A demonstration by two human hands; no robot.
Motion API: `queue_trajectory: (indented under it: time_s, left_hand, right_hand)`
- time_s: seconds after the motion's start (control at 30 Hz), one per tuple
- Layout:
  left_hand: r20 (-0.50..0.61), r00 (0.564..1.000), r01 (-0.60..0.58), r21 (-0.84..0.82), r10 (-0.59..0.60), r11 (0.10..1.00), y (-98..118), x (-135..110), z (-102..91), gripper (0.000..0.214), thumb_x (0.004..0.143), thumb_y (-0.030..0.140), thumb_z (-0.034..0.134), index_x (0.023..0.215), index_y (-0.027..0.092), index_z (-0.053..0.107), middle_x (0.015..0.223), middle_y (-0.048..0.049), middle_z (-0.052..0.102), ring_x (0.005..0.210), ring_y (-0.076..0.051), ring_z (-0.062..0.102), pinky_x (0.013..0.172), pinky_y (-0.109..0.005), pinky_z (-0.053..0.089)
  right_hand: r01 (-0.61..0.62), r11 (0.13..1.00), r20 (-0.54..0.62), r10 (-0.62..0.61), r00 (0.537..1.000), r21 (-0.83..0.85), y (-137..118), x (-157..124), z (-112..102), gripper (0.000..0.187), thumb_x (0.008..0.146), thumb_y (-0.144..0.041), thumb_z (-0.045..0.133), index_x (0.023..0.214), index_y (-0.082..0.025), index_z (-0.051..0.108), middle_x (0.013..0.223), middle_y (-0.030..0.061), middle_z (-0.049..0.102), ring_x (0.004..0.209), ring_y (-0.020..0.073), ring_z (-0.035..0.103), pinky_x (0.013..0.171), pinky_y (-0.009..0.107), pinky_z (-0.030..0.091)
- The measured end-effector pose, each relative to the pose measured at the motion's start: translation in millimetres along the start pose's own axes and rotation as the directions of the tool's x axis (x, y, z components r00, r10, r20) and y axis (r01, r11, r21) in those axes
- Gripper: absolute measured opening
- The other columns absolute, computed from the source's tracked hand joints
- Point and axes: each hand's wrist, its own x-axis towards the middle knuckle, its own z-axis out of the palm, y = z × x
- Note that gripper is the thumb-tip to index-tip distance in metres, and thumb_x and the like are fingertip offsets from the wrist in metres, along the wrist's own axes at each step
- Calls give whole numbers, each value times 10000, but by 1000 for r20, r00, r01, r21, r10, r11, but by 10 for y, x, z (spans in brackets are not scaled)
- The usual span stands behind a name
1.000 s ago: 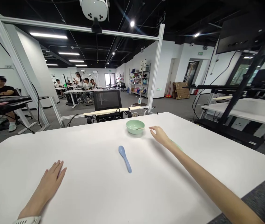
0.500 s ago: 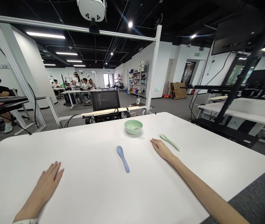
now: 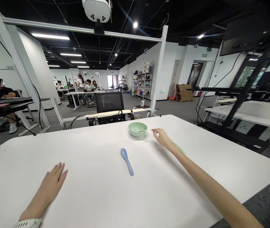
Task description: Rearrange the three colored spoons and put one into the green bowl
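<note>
A pale green bowl stands near the far edge of the white table. My right hand is stretched out just right of the bowl, fingers apart, holding nothing. Under my right forearm lies a green spoon, mostly hidden. A blue spoon lies in the middle of the table, bowl end away from me. My left hand rests flat and open on the table at the near left, with a white band at the wrist.
A black office chair stands behind the table's far edge. An aluminium frame surrounds the station, with a white headset mounted overhead. People sit at desks at the left and far back. Black stands and another desk are at the right.
My right hand, drawn back half a second ago with the green spoon uncovered, has reached forward again beside the bowl, and my forearm covers the spoon. The left hand stayed put.
</note>
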Motion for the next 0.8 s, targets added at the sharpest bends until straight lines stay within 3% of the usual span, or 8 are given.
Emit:
queue_trajectory:
  time_s: [0.07, 0.23, 0.47, 0.63, 0.8]
  left_hand:
    - [5, 1000, -1, 12, 1, 1000, 6, -2, -4, 832, 948, 553, 215, 1560, 66, 497, 1693, -184, 446, 1604, -330, 365, 1315, -561, 281]
    - [-10, 1000, -20, 27, 20, 999, 31, -19, -23, 829, 954, 545, 214, 1551, 50, 506, 1682, -199, 455, 1594, -337, 384, 1307, -573, 292]
    - [24, 999, -32, 45, 31, 998, 81, -36, -94, 784, 965, 504, 251, 1556, 54, 500, 1684, -194, 446, 1596, -330, 381, 1307, -586, 289]
    - [37, 999, -27, 50, 25, 998, 98, -51, -107, 799, 970, 511, 231, 1568, 41, 477, 1701, -194, 416, 1612, -335, 344, 1315, -592, 268]
    - [33, 999, -20, 38, 18, 999, 99, -65, -94, 809, 971, 535, 219, 1572, 61, 482, 1707, -184, 414, 1616, -316, 338, 1319, -567, 269]
  right_hand:
    - [14, 998, 53, -10, 999, -58, -188, 263, -67, 404, 1033, -207, 441, 1279, -124, 751, 1233, 157, 779, 1141, 254, 691, 1013, 333, 496]
    - [-44, 964, 278, 119, 953, -261, -549, 766, -47, 352, 1036, -268, 522, 1214, -149, 801, 1156, 139, 812, 1096, 243, 732, 915, 269, 494]
    - [-69, 957, 365, 174, 915, -283, -647, 958, 177, 186, 892, -252, 745, 1023, -181, 858, 1069, 122, 828, 991, 261, 762, 825, 288, 529]
    - [-49, 970, 325, 127, 937, -236, -682, 938, 85, 287, 934, -218, 662, 1159, -148, 824, 1109, 115, 813, 1004, 225, 741, 803, 239, 500]
    - [-23, 999, 61, 26, 998, -41, -599, 533, -119, 387, 993, -239, 497, 1265, -121, 745, 1002, 116, 791, 892, 220, 698, 792, 268, 470]
